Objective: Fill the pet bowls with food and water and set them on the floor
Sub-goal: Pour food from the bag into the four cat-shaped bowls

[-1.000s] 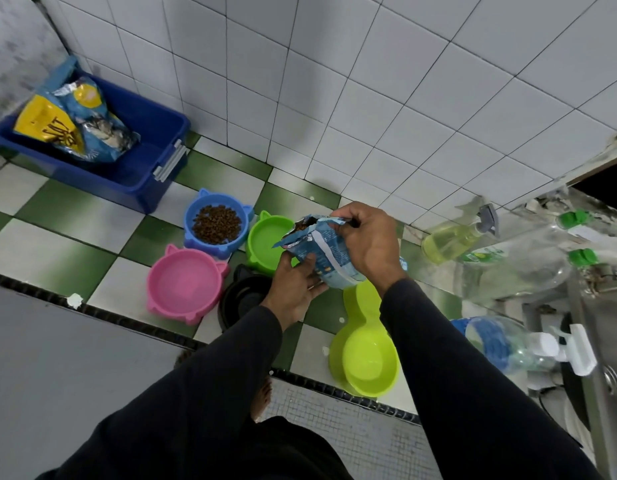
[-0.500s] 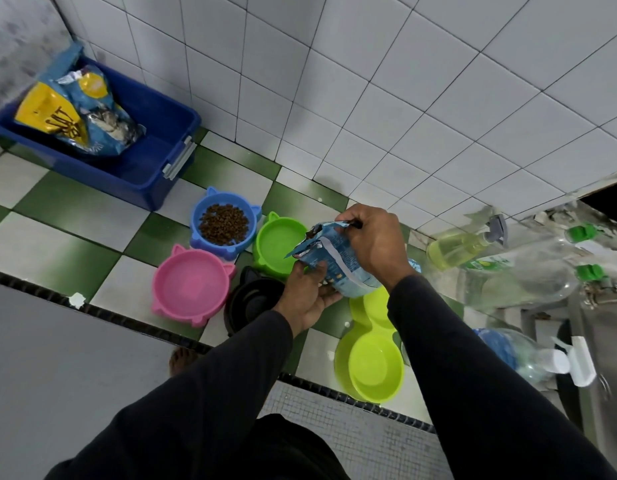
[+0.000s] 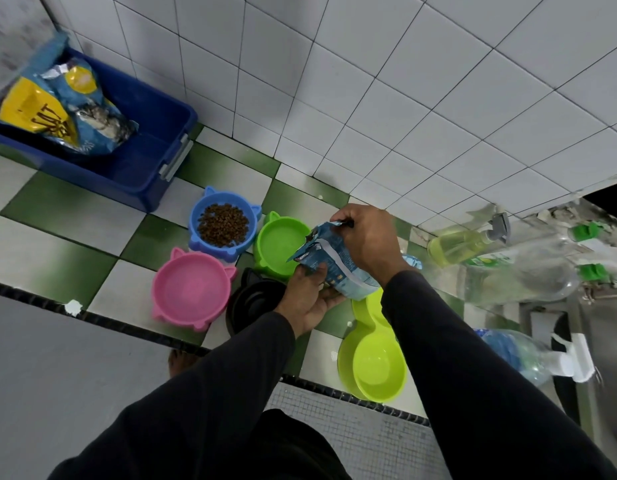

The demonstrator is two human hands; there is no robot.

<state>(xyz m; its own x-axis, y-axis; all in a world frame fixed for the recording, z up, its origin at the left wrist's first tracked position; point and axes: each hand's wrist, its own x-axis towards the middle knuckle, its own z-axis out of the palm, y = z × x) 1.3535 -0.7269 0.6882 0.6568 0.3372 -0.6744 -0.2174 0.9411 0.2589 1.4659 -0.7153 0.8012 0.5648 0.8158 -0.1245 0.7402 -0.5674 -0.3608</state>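
Tilting the food pouch [image 3: 334, 265] over the green bowl [image 3: 281, 245], your left hand [image 3: 309, 297] cups it, right hand [image 3: 366, 242] pinches its top; next, pour steadily.

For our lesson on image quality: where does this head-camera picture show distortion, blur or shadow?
Head view: the wide lens bends the wall tiles outward; the clear bottles at the right edge smear and blur; the blue bin casts soft shadow on the floor; the kibble in the blue bowl stays sharp.

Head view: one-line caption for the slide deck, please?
Both hands hold a blue pet food pouch over an empty green bowl, beside a blue bowl of kibble.
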